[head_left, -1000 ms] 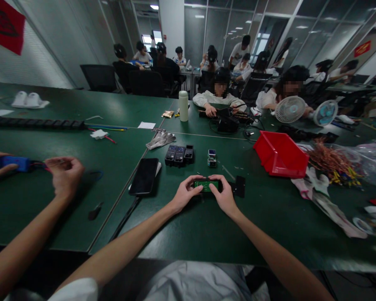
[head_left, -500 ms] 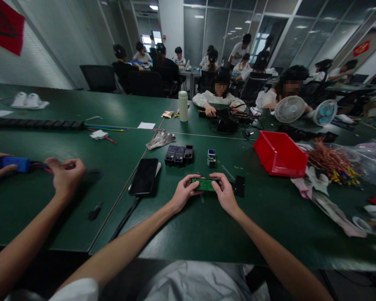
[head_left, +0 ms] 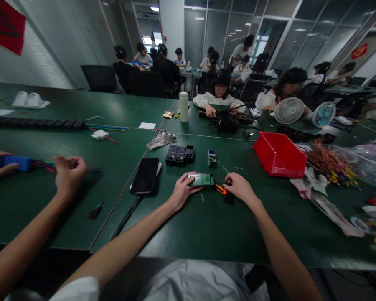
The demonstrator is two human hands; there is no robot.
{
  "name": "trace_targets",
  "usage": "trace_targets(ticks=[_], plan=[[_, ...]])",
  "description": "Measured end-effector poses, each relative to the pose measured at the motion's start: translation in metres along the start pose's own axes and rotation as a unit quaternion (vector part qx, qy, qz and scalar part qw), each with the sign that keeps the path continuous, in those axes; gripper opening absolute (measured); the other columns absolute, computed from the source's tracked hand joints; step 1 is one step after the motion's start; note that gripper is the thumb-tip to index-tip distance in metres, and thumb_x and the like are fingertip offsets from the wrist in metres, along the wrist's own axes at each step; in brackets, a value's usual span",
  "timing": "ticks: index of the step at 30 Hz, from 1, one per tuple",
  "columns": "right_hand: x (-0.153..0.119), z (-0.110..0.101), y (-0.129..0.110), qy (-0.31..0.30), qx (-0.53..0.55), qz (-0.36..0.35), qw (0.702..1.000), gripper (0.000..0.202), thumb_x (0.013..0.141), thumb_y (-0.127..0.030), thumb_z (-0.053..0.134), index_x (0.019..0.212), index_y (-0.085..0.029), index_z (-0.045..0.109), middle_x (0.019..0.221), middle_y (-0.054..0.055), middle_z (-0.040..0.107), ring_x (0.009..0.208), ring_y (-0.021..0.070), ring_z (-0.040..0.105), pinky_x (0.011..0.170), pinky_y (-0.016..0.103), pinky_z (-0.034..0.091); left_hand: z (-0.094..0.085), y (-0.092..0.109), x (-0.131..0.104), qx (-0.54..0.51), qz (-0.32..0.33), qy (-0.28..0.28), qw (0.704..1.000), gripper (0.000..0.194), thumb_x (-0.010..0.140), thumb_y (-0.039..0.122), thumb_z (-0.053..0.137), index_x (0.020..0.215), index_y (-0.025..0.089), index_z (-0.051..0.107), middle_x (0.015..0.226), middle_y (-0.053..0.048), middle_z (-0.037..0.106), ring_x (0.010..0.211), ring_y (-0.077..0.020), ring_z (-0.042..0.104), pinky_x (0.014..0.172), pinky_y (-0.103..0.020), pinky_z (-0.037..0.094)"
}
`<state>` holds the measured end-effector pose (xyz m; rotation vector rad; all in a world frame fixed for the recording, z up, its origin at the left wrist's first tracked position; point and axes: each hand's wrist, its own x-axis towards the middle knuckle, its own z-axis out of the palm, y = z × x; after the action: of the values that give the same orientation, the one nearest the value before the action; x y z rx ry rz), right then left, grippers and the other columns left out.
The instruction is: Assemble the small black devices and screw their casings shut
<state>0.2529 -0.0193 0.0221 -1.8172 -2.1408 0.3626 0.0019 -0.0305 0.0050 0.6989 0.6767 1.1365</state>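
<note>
My left hand [head_left: 183, 190] grips one end of a green circuit board [head_left: 204, 179], which sits in a dark-edged case above the green table. The thumb lies over its left end. To the right of the board, my right hand [head_left: 240, 188] is apart from it, fingers curled together; what they hold, if anything, is hidden. A bright orange loop-shaped piece [head_left: 221, 190] shows between the board and my right fingertips. Under that hand is a flat black piece [head_left: 228, 198], partly covered.
Beyond my hands lie black modules [head_left: 179, 154], a small device [head_left: 212, 158] and a phone [head_left: 144, 176]. A red bin [head_left: 280, 154] and gloves [head_left: 327, 209] are at right. At left, a co-worker's hands [head_left: 69, 173] hold a wired blue block [head_left: 17, 163]. A bottle [head_left: 183, 106] stands behind.
My right hand has let go of the board's right end and moved right. The orange piece has come into view, and the black piece has shifted left and nearer. My left hand still holds the board.
</note>
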Motion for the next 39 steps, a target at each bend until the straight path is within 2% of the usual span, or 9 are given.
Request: trace_targets(ticks=[4,7,14,19,24,27,30,34,39], plan=[[0.001,-0.002,0.006,-0.022,-0.054,0.071,0.996,0.022,0.073,-0.043,0.063,0.077,-0.022,0.059,0.073,0.003,0.061,0.066,0.0181,0.057,0.053,0.026,0.035,0.0,0.0,0.0,0.004,0.001,0.001,1.0,0.032,0.079,0.029,0.061,0.108,0.016,0.056,0.107,-0.009,0.061,0.092,-0.0193,0.062,0.091,-0.047,0.048],[0.0,-0.002,0.006,-0.032,-0.074,0.091,0.993,0.027,0.075,-0.048,0.06,0.081,-0.022,0.059,0.073,0.004,0.063,0.066,0.0203,0.059,0.053,0.027,0.034,0.0,-0.001,0.001,0.007,0.001,0.002,1.0,0.032,0.078,0.029,0.061,0.107,0.017,0.057,0.108,-0.009,0.061,0.092,-0.0194,0.062,0.09,-0.047,0.048],[-0.001,0.001,0.0,-0.019,-0.037,0.045,0.998,0.019,0.083,-0.039,0.053,0.089,-0.022,0.058,0.076,0.004,0.063,0.064,0.0181,0.058,0.051,0.027,0.033,-0.001,-0.003,0.002,0.01,0.004,0.001,1.0,0.032,0.079,0.029,0.061,0.109,0.017,0.056,0.109,-0.009,0.06,0.094,-0.0203,0.062,0.091,-0.047,0.048],[-0.002,0.002,-0.002,-0.004,0.009,0.002,1.0,0.017,0.078,-0.033,0.059,0.089,-0.021,0.058,0.079,0.002,0.059,0.067,0.0164,0.057,0.055,0.027,0.038,-0.001,-0.003,0.002,0.01,0.004,0.001,1.0,0.032,0.079,0.029,0.061,0.109,0.017,0.056,0.109,-0.009,0.061,0.093,-0.0206,0.063,0.091,-0.047,0.047],[-0.003,0.002,-0.007,0.01,0.083,-0.038,0.996,0.03,0.074,-0.028,0.062,0.102,-0.02,0.056,0.095,0.004,0.056,0.07,0.0146,0.056,0.061,0.028,0.044,0.0,-0.002,0.001,0.011,0.003,0.007,1.0,0.033,0.078,0.029,0.061,0.108,0.017,0.056,0.107,-0.009,0.062,0.092,-0.0201,0.063,0.091,-0.047,0.048],[-0.004,0.0,-0.009,0.013,0.086,-0.039,0.995,0.038,0.071,-0.032,0.066,0.106,-0.021,0.055,0.099,0.005,0.056,0.074,0.0157,0.056,0.061,0.028,0.044,0.0,-0.002,0.0,0.012,0.002,0.002,1.0,0.033,0.078,0.029,0.061,0.108,0.017,0.056,0.107,-0.009,0.061,0.092,-0.02,0.063,0.091,-0.047,0.047],[-0.004,-0.002,-0.009,0.013,0.043,-0.004,0.999,0.043,0.066,-0.042,0.069,0.101,-0.021,0.057,0.093,0.004,0.057,0.078,0.0184,0.056,0.058,0.027,0.042,0.0,-0.002,0.001,0.014,0.005,-0.003,1.0,0.032,0.078,0.029,0.061,0.108,0.017,0.056,0.108,-0.009,0.061,0.093,-0.0204,0.063,0.092,-0.047,0.047],[-0.004,-0.002,-0.009,-0.028,0.008,0.024,0.999,0.037,0.067,-0.051,0.066,0.087,-0.021,0.06,0.081,0.003,0.058,0.071,0.0175,0.055,0.052,0.026,0.036,-0.001,-0.003,0.001,0.014,0.004,0.0,1.0,0.032,0.079,0.029,0.061,0.108,0.017,0.056,0.108,-0.009,0.061,0.093,-0.0202,0.063,0.091,-0.047,0.047],[-0.005,-0.001,-0.01,-0.037,-0.001,0.017,0.999,0.037,0.067,-0.054,0.065,0.083,-0.02,0.061,0.081,0.003,0.057,0.071,0.017,0.054,0.051,0.025,0.034,0.0,-0.003,0.002,0.008,0.002,0.001,1.0,0.033,0.078,0.028,0.061,0.108,0.017,0.056,0.105,-0.009,0.062,0.09,-0.0196,0.064,0.09,-0.047,0.048]])
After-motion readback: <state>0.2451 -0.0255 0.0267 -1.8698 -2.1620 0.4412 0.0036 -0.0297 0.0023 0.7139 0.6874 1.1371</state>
